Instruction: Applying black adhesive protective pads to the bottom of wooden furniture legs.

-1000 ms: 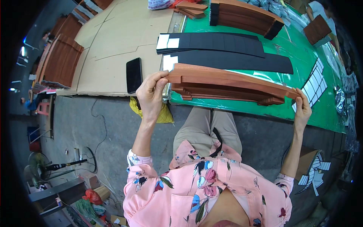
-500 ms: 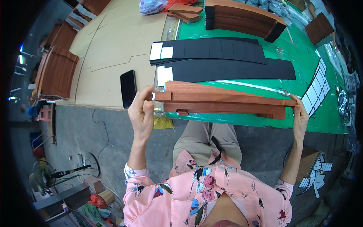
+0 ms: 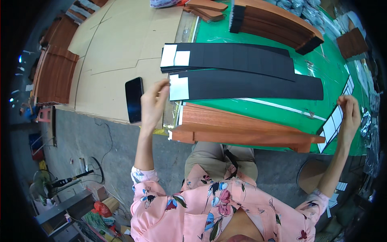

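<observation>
A long reddish-brown wood-grain board (image 3: 238,125) with stepped moulding lies along the table's near edge, apart from both hands. My left hand (image 3: 154,105) hovers left of the black strips, fingers loosely bent and thumb apart. Its fingertips are near the white patch (image 3: 179,87) at the end of the nearer black strip (image 3: 254,85). A second stack of black strips (image 3: 229,56) lies just beyond, also with white patches. Over at the right, my right hand (image 3: 350,113) is curled with pinched fingertips over a sheet of white labels (image 3: 333,124); whatever it pinches is hidden.
A black phone (image 3: 134,100) lies on cardboard (image 3: 117,60) at left. Beyond the strips on the green tabletop (image 3: 219,34) stands a brown moulded piece with black ends (image 3: 278,24). Brown boards (image 3: 56,76) are stacked far left. Clear plastic wrap (image 3: 302,14) is heaped at the far right.
Both hands have let go of the brown board, which has come lower, onto the near edge. My right hand has moved right to the label sheet; my left hand has shifted slightly.
</observation>
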Tool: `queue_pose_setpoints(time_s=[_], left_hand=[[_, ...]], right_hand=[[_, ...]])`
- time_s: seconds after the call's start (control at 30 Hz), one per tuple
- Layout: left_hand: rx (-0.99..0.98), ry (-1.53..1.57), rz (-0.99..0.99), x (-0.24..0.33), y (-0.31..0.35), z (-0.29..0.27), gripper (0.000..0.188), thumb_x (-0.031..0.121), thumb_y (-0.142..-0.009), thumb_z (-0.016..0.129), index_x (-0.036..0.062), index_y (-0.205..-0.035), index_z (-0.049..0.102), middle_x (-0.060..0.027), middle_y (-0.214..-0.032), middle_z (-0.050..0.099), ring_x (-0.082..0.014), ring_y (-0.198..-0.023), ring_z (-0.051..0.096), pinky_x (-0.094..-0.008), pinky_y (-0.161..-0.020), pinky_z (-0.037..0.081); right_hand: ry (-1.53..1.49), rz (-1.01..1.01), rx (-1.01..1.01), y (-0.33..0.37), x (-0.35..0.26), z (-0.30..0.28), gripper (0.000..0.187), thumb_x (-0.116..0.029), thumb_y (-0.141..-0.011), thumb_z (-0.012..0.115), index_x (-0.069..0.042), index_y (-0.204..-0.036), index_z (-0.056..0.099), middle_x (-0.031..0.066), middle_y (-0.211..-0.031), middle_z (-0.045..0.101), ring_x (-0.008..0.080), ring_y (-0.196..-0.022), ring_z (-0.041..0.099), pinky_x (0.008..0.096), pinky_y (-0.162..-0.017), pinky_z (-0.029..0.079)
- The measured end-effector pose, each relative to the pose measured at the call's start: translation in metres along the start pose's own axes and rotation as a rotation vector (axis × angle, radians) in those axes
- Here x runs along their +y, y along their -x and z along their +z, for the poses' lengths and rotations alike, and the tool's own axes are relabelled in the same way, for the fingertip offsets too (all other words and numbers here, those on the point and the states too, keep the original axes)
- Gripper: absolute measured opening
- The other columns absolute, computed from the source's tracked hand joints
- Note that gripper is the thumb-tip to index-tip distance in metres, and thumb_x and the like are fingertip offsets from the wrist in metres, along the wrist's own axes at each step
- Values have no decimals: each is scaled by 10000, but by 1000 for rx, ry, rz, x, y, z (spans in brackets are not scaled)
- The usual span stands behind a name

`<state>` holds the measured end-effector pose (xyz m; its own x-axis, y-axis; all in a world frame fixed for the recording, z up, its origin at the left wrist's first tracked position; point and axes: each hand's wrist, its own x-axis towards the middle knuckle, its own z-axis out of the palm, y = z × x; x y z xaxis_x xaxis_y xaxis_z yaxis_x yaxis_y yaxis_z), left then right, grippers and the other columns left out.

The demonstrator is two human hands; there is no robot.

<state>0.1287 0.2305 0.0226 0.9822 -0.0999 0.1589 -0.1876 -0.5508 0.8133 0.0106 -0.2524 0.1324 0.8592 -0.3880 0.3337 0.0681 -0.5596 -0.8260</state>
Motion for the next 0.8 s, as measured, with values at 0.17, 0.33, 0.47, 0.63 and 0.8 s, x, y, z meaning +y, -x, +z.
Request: queue_pose_setpoints(time_s=[0.17,0.33,0.47,0.63,0.8], left_hand=[[-25,-386,357,-39,-30,33,210,25,-751,618,20,-961,621,-111,-948,610,-269,-876,584,-326,-743,467],[-172,-652,494,-55,-62,54,182,40,-698,619,31,-880,608,-71,-881,589,-234,-802,560,-362,-698,459],[-158,-673,522,-73,-65,58,149,45,-695,598,34,-844,587,-66,-819,565,-216,-779,560,-324,-648,482],[-56,-805,606,-77,-57,70,175,15,-660,567,-6,-834,565,-94,-855,544,-203,-800,539,-288,-651,487],[46,-697,609,-85,-58,74,225,9,-670,575,-26,-892,576,-109,-871,561,-216,-775,538,-288,-666,481]], right_hand=[[147,-187,-537,-65,-72,127,161,-128,-882,534,8,-952,582,48,-856,594,116,-791,549,253,-725,443],[388,-552,-966,-95,-83,261,132,-102,-797,586,-17,-898,588,144,-881,620,284,-837,598,363,-720,474],[461,-591,-1014,-96,-55,358,173,-134,-769,623,-31,-906,600,150,-905,622,315,-871,595,403,-741,476],[526,-588,-927,-88,-30,424,213,-145,-771,632,20,-899,589,198,-920,606,348,-889,595,410,-751,493],[590,-608,-801,-81,-23,444,245,-156,-735,661,41,-869,606,216,-888,606,352,-846,613,409,-719,511]])
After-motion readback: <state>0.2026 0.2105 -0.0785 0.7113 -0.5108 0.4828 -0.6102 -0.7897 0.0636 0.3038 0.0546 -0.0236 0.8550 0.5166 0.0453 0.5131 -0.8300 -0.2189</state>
